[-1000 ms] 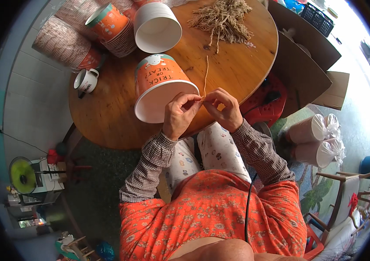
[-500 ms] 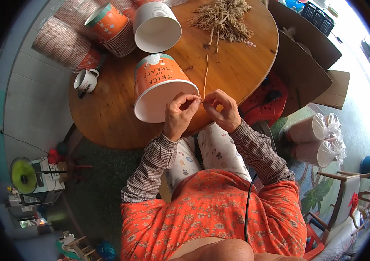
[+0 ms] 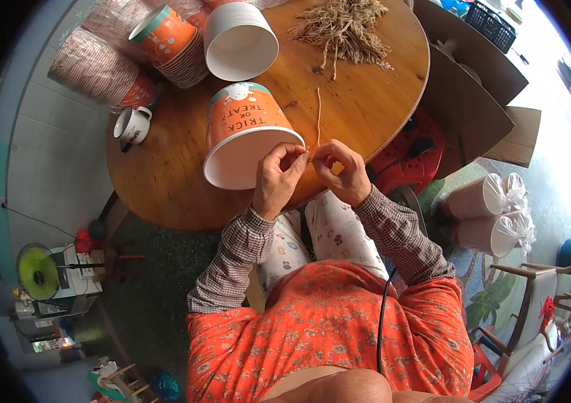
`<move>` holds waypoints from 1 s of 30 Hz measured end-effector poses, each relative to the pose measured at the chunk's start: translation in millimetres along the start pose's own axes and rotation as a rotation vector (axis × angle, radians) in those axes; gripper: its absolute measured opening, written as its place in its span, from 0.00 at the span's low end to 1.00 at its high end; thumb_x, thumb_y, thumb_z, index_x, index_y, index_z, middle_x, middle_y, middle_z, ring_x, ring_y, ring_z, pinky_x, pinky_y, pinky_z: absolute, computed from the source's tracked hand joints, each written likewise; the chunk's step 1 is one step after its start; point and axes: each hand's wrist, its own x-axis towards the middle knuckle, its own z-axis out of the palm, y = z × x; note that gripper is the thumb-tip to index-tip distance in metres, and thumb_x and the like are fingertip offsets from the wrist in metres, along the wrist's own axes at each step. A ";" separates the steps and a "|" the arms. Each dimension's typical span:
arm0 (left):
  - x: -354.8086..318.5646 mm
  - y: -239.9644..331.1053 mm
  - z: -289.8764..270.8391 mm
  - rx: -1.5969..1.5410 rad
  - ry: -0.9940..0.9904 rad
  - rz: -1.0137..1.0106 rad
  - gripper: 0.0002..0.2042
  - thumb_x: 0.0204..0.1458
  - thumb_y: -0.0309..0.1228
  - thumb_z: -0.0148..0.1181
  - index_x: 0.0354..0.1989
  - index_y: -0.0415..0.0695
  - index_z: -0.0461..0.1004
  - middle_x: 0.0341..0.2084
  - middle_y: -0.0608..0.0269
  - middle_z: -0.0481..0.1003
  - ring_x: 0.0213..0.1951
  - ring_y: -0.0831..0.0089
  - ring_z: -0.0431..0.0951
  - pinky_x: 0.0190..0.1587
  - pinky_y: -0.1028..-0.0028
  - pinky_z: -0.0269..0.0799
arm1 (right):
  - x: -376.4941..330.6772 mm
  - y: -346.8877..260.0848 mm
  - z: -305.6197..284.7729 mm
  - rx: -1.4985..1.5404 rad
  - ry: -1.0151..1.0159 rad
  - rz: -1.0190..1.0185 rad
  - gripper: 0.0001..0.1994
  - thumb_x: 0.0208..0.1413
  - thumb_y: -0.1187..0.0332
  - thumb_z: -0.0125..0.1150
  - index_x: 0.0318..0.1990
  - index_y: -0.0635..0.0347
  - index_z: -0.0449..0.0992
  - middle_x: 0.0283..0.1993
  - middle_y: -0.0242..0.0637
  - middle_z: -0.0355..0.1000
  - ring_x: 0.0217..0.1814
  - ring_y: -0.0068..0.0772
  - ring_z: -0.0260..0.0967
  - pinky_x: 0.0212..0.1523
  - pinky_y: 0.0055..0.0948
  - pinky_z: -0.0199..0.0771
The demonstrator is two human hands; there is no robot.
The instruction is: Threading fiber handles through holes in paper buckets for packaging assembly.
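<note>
The person's left hand [image 3: 276,177] and right hand [image 3: 346,176] meet beside the rim of an orange bucket [image 3: 248,115], fingertips pinched narrowly on a thin cord [image 3: 318,113] that trails away across the wooden surface [image 3: 164,181]. The bucket lies tipped, mouth toward the person; a cord heap [image 3: 347,32] sits beyond.

A white mug [image 3: 135,125] sat on the wooden surface [image 3: 164,178] — a green fan [image 3: 37,273] stood far left, a black basket [image 3: 490,28] and wooden-armed chair [image 3: 526,305] right.
</note>
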 end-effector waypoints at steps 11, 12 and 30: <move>-1.9 2.8 2.0 0.115 0.030 0.096 0.06 0.55 0.27 0.61 0.35 0.37 0.75 0.24 0.70 0.74 0.27 0.85 0.72 0.31 0.81 0.69 | -1.2 1.6 -2.8 -0.004 -0.012 -0.020 0.05 0.51 0.78 0.61 0.35 0.63 0.73 0.32 0.35 0.71 0.31 0.25 0.68 0.31 0.23 0.69; -2.5 3.1 1.4 0.145 0.024 0.110 0.05 0.55 0.27 0.61 0.35 0.38 0.76 0.25 0.69 0.75 0.27 0.83 0.72 0.31 0.81 0.69 | -1.2 0.9 -3.1 -0.002 -0.020 -0.009 0.05 0.52 0.79 0.60 0.36 0.65 0.73 0.32 0.35 0.71 0.32 0.24 0.68 0.33 0.22 0.69; 1.3 -0.3 -12.7 0.058 -0.102 0.102 0.04 0.55 0.27 0.58 0.31 0.39 0.74 0.23 0.71 0.70 0.26 0.84 0.68 0.29 0.82 0.66 | -0.1 -4.6 -2.0 -0.015 -0.080 0.025 0.05 0.52 0.76 0.61 0.37 0.65 0.74 0.31 0.35 0.73 0.31 0.24 0.70 0.33 0.23 0.70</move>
